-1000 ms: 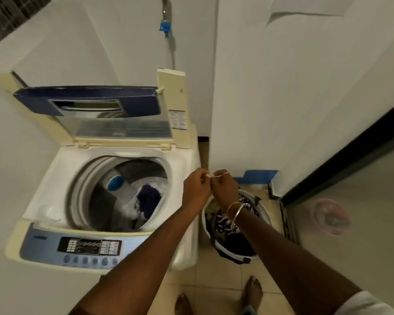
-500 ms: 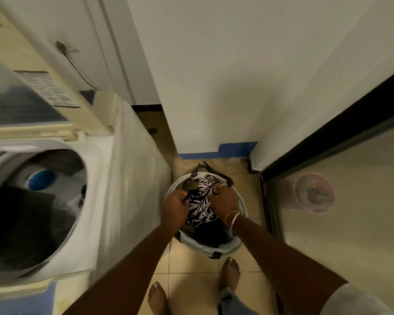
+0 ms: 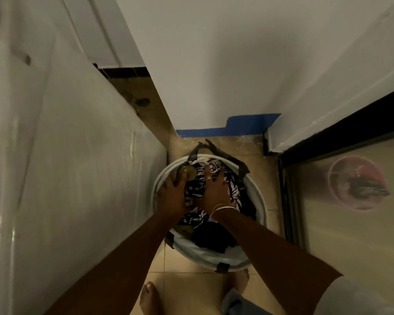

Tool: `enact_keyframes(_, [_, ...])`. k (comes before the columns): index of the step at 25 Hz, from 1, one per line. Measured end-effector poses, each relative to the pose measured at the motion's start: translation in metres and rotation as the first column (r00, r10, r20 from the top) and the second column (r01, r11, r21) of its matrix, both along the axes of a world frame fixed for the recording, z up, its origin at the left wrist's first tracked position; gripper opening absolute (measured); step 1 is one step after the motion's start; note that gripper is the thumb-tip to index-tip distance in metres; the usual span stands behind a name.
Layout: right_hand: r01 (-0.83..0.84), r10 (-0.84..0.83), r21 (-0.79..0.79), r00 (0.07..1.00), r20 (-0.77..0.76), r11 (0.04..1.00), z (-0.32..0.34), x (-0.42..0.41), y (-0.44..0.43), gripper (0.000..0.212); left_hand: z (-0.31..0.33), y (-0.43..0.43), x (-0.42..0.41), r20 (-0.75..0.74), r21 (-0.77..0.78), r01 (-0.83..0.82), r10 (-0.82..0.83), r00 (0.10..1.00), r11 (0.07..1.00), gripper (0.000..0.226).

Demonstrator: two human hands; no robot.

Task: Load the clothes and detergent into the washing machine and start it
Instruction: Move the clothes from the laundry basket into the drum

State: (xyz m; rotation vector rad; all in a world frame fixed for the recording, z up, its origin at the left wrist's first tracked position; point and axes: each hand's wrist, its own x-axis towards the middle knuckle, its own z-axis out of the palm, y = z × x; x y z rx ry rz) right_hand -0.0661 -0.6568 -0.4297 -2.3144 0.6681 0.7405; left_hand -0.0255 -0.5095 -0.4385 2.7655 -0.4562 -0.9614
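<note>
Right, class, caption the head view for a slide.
Left hand and right hand reach into clothes in a white laundry basket beside the washing machine.

One wide-angle view, worn on the head. Faces forward and steeply down, nearly straight at the tiled floor (image 3: 191,289). Sits close above a laundry basket (image 3: 205,254) at centre frame, with the left hand (image 3: 171,196) and right hand (image 3: 214,189) down among the clothes (image 3: 192,189) inside. Takes in a bare foot (image 3: 149,296) at the bottom edge, the side of the washing machine (image 3: 77,167) along the left, a white wall (image 3: 214,64) ahead, a glass door (image 3: 350,235) on the right. Splays upright edges outward toward the top corners.
</note>
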Motion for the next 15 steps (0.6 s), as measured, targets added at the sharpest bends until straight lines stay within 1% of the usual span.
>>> enact_keyframes(1, [0.011, -0.010, -0.038, 0.999, 0.035, 0.999, -0.007, 0.000, 0.005, 0.099, -0.008, 0.002, -0.002, -0.009, -0.035, -0.012, 0.011, 1.000, 0.999, 0.109])
enact_keyframes(2, [0.033, -0.028, -0.062, 0.996, 0.084, 0.998, -0.011, 0.000, 0.007, 0.082, -0.012, 0.002, -0.006, -0.034, -0.090, -0.065, 0.062, 0.997, 0.994, 0.100])
enact_keyframes(3, [0.057, -0.048, -0.057, 0.989, 0.141, 0.997, -0.012, -0.002, 0.008, 0.064, -0.012, 0.001, -0.008, -0.051, -0.157, -0.125, 0.119, 0.992, 0.980, 0.084])
enact_keyframes(5, [0.091, -0.090, 0.009, 0.966, 0.244, 0.996, 0.000, -0.006, 0.007, 0.032, -0.001, -0.003, -0.011, -0.013, -0.272, -0.213, 0.218, 0.976, 0.938, 0.041])
enact_keyframes(6, [0.120, -0.129, 0.049, 0.949, 0.288, 0.992, 0.016, -0.009, 0.007, 0.018, 0.012, -0.005, -0.012, 0.003, -0.319, -0.249, 0.264, 0.965, 0.914, 0.029])
enact_keyframes(7, [0.153, -0.175, 0.092, 0.926, 0.335, 0.984, 0.033, -0.013, 0.007, 0.014, 0.028, -0.007, -0.016, -0.005, -0.370, -0.297, 0.317, 0.948, 0.880, 0.023])
enact_keyframes(9, [0.205, -0.247, 0.144, 0.877, 0.411, 0.968, 0.078, -0.023, 0.011, 0.028, 0.074, -0.011, -0.026, -0.054, -0.428, -0.411, 0.431, 0.901, 0.805, 0.019])
enact_keyframes(10, [0.225, -0.272, 0.157, 0.859, 0.435, 0.962, 0.103, -0.028, 0.016, 0.030, 0.096, -0.011, -0.031, -0.057, -0.434, -0.450, 0.474, 0.878, 0.781, 0.018])
enact_keyframes(12, [0.257, -0.310, 0.174, 0.822, 0.478, 0.951, 0.152, -0.038, 0.029, 0.022, 0.149, -0.010, -0.041, -0.063, -0.448, -0.490, 0.520, 0.852, 0.748, 0.018])
enact_keyframes(15, [0.323, -0.424, 0.275, 0.707, 0.566, 0.906, 0.216, -0.049, 0.046, 0.006, 0.226, -0.002, -0.050, -0.089, -0.473, -0.535, 0.566, 0.819, 0.700, 0.010])
